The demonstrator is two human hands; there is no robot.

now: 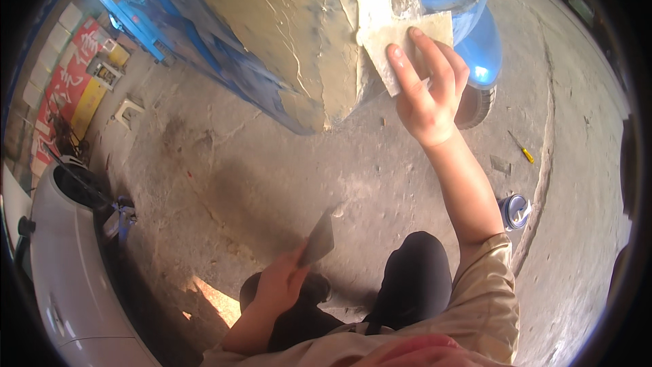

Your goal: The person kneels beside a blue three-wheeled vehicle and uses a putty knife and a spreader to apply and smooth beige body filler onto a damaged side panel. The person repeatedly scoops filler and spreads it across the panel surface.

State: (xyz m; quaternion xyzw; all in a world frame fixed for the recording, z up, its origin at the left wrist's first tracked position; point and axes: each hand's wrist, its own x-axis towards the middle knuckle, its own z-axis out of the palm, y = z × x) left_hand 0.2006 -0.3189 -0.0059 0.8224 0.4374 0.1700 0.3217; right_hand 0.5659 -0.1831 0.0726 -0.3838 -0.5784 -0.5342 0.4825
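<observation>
My right hand point(432, 95) grasps a pale spreader point(378, 46) at the right edge of the putty point(319, 34) on the blue car point(479, 61); my left hand point(282, 282) clasps a dark scraper point(319, 241) above the floor point(251, 183). Uneven pressure could leave ridges or gouge the putty. Right of my forearm point(468, 183), a yellow screwdriver point(523, 149) and tub point(513, 212) could get kicked; the tyre point(477, 109) may crowd low strokes.

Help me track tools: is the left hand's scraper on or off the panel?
Off: the left hand holds the dark scraper over the floor, which shows between it and the coated panel.
</observation>
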